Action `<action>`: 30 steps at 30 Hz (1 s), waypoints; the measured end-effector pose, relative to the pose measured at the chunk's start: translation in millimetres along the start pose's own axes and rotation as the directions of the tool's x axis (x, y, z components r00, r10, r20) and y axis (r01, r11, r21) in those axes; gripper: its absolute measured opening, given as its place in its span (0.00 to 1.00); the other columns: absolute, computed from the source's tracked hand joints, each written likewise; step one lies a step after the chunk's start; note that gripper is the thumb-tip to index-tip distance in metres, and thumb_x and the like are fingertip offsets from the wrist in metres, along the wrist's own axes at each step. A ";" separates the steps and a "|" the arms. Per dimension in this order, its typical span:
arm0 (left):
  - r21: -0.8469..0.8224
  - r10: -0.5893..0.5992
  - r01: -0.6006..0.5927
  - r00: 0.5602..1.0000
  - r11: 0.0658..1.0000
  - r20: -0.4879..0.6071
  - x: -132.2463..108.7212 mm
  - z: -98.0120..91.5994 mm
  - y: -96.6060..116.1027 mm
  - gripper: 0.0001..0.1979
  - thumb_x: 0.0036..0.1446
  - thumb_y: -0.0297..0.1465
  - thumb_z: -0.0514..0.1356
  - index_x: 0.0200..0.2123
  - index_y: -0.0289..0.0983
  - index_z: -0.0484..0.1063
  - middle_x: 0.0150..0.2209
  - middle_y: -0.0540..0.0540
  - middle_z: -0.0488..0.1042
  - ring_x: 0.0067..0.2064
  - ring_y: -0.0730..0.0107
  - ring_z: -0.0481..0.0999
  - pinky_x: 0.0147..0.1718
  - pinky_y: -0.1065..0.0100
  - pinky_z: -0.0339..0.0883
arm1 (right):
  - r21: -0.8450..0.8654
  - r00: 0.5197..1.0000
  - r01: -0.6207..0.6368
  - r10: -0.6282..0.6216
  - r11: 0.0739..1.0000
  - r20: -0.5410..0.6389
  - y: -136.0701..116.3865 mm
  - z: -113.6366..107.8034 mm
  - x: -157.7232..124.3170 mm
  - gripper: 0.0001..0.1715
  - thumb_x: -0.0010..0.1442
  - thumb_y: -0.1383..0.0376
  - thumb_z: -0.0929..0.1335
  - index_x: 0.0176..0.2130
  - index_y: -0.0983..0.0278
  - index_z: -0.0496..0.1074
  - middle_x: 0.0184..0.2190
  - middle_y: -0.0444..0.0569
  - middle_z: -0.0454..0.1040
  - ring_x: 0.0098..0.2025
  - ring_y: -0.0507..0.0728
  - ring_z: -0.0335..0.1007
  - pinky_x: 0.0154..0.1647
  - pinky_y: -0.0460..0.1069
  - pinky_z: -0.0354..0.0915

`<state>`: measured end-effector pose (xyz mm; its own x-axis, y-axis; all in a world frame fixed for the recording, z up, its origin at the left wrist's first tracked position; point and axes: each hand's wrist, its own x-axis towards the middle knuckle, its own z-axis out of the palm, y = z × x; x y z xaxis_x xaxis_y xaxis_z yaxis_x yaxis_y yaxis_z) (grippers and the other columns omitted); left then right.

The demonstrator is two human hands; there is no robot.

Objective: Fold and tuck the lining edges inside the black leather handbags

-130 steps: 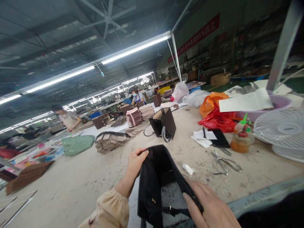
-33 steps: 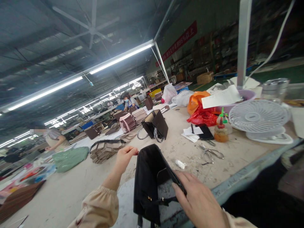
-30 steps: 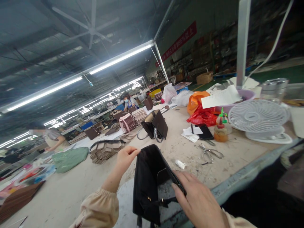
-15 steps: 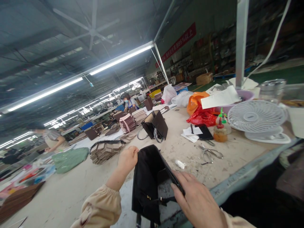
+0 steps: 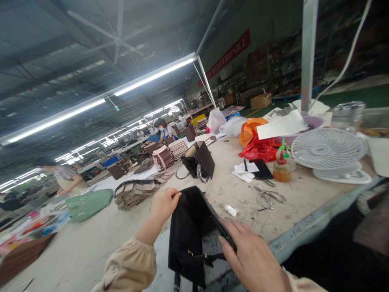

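Observation:
A black bag [image 5: 187, 239] stands open at the table's near edge, its dark inside facing me, with a strap and small gold-coloured metal parts hanging across it. My left hand [image 5: 165, 205] pinches the bag's upper left corner between thumb and fingers. Along the right rim, my right hand [image 5: 252, 251] grips the panel, thumb on the inner side and fingers behind it. Beyond the bag stands a dark brown handbag [image 5: 205, 160] with wrapped handles. A crumpled white scrap [image 5: 231, 210] lies right of the black bag.
Scissors [image 5: 266, 196], a phone [image 5: 263, 169], a glue bottle [image 5: 282, 170] and a white fan [image 5: 330, 150] occupy the right side. Stacked brown pieces [image 5: 133, 194] and a green bundle [image 5: 89, 205] lie left. A metal post [image 5: 309, 56] rises at right. Other people work farther back.
My left hand has shifted very slightly to the right along the bag's top corner. The bag and my right hand look almost unmoved.

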<state>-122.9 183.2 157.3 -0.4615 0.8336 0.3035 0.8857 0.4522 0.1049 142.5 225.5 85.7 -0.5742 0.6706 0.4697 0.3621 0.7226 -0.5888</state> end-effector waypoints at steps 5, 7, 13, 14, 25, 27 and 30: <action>0.249 0.129 -0.137 0.991 0.959 0.046 1.1 -3.2 5.2 0.14 0.61 0.34 0.48 0.32 0.37 0.72 0.35 0.41 0.75 0.38 0.61 0.74 0.37 0.66 0.59 | -0.026 1.000 -0.003 0.004 1.000 0.019 -1.8 -1.4 0.2 0.19 0.62 0.63 0.60 0.50 0.59 0.70 0.39 0.50 0.76 0.43 0.58 0.72 0.47 0.51 0.68; 0.205 0.126 -0.129 0.992 0.970 0.031 1.2 -4.1 3.7 0.14 0.60 0.33 0.48 0.31 0.36 0.71 0.33 0.40 0.75 0.37 0.59 0.73 0.36 0.65 0.59 | -0.041 0.999 0.001 0.000 0.999 0.041 -1.6 -0.9 0.0 0.19 0.62 0.63 0.60 0.51 0.60 0.69 0.40 0.51 0.75 0.44 0.58 0.72 0.47 0.52 0.68; -0.063 -0.028 0.025 0.998 0.998 -0.051 2.1 0.4 -10.2 0.11 0.57 0.33 0.50 0.25 0.37 0.67 0.25 0.46 0.73 0.31 0.63 0.72 0.33 0.67 0.58 | -0.058 0.998 -0.014 0.018 0.998 0.068 0.6 2.8 -2.0 0.20 0.62 0.63 0.60 0.52 0.60 0.68 0.42 0.51 0.74 0.45 0.59 0.71 0.49 0.54 0.67; -0.115 -0.064 0.056 0.996 0.992 -0.062 2.7 1.4 -12.8 0.12 0.58 0.34 0.49 0.25 0.37 0.66 0.23 0.47 0.73 0.30 0.64 0.72 0.33 0.67 0.59 | -0.055 0.997 -0.018 0.022 0.998 0.069 1.5 2.5 -2.0 0.20 0.62 0.63 0.60 0.53 0.61 0.68 0.42 0.51 0.74 0.45 0.59 0.71 0.49 0.55 0.67; -0.456 0.102 -0.064 0.993 0.888 0.061 29.3 3.4 19.1 0.15 0.55 0.40 0.55 0.35 0.37 0.76 0.36 0.47 0.79 0.39 0.63 0.75 0.40 0.68 0.65 | -0.005 0.994 0.046 -0.046 0.999 0.100 11.7 7.2 0.1 0.20 0.63 0.62 0.60 0.53 0.60 0.68 0.43 0.51 0.74 0.45 0.58 0.71 0.46 0.52 0.68; -0.454 0.170 -0.098 0.978 0.886 0.123 35.1 4.3 31.0 0.16 0.55 0.41 0.55 0.38 0.38 0.77 0.39 0.47 0.79 0.42 0.62 0.75 0.44 0.68 0.64 | 0.007 0.993 0.033 -0.033 0.999 0.115 12.4 7.0 0.8 0.20 0.63 0.62 0.60 0.53 0.61 0.68 0.44 0.51 0.74 0.45 0.59 0.71 0.46 0.53 0.69; -0.408 0.245 -0.145 0.948 0.901 0.204 41.9 4.9 40.4 0.16 0.56 0.39 0.55 0.36 0.38 0.79 0.37 0.47 0.80 0.39 0.63 0.76 0.42 0.69 0.65 | 0.031 0.993 0.002 -0.006 1.000 0.116 14.1 5.0 1.2 0.21 0.62 0.62 0.60 0.53 0.62 0.68 0.44 0.52 0.74 0.46 0.60 0.71 0.47 0.55 0.68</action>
<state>-106.8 238.0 169.6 -0.2310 0.9654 0.1207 0.8857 0.1573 0.4367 143.3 235.7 74.6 -0.6573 0.6426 0.3937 0.3381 0.7184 -0.6080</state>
